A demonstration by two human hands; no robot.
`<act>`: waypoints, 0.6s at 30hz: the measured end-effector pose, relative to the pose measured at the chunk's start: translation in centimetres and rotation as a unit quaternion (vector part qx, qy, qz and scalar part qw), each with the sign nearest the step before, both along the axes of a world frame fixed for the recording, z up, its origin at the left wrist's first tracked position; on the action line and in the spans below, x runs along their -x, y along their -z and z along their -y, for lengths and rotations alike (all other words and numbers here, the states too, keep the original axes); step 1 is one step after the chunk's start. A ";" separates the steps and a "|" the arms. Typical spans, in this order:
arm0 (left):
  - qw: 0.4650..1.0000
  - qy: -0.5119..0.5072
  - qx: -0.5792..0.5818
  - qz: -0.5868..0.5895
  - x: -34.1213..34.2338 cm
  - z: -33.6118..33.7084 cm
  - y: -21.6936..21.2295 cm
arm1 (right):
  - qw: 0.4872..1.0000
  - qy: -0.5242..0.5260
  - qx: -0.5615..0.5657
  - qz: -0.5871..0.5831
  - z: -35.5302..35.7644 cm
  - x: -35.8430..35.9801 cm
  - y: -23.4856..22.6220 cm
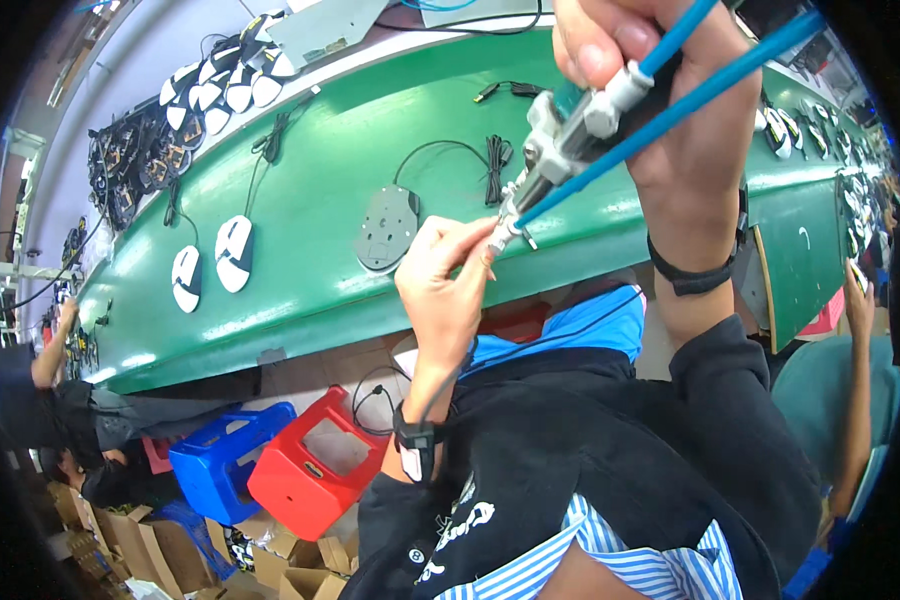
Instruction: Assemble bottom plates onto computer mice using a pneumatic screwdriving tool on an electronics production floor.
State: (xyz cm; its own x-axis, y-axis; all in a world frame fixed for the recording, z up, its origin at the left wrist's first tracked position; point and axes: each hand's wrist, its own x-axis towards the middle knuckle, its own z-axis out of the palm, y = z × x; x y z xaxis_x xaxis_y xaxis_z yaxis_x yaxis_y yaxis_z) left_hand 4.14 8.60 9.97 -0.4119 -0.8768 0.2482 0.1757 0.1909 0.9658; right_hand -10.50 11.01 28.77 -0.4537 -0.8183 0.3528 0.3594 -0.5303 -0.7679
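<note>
My right hand (pixel 685 130), raised at the upper right, grips a metal pneumatic tool (pixel 570 140) with blue air hoses (pixel 660 120). The tool slants down toward the lower left. My left hand (pixel 445 285) is closed in a pinch at its lower end, by a small light-coloured fitting; the fingers hide the exact contact. Just left of that hand, a grey computer mouse (pixel 388 228) lies underside up on the green bench. Its cable runs to a tied black bundle (pixel 496 165).
Two white-and-black mice (pixel 234 254) lie on the green bench (pixel 310 200) to the left. More mice (pixel 230 80) and dark parts (pixel 130 170) are heaped behind. Below stand red (pixel 315 470) and blue stools (pixel 225 465) and cardboard boxes (pixel 150 545). Other people sit at both sides.
</note>
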 end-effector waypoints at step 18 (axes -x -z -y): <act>0.999 -0.001 0.001 0.054 -2.3 -0.9 -1.2 | 0.991 0.041 -0.059 -0.113 0.4 -0.3 1.3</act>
